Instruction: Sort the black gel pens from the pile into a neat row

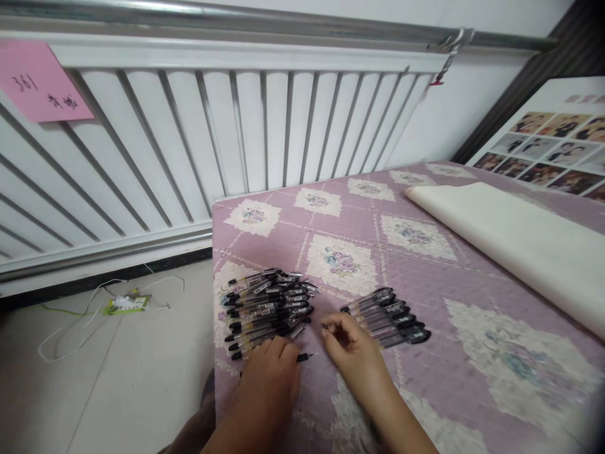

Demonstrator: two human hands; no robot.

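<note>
**Hands among the pens**

The left hand (271,375) lay knuckles-up, clenched over one pen (305,357), whose tip showed at three o'clock. The right hand (352,350) curled with its fingertips pinched, on what was unclear. The pen pile (267,306) lay at the left's twelve o'clock, and the pen row (390,315) at the right's two o'clock.

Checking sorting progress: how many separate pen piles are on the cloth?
2. The large jumbled pile lies by the left hand; the smaller neat row lies beyond the right hand. One loose pen pokes from under the left hand; more may be hidden.
</note>
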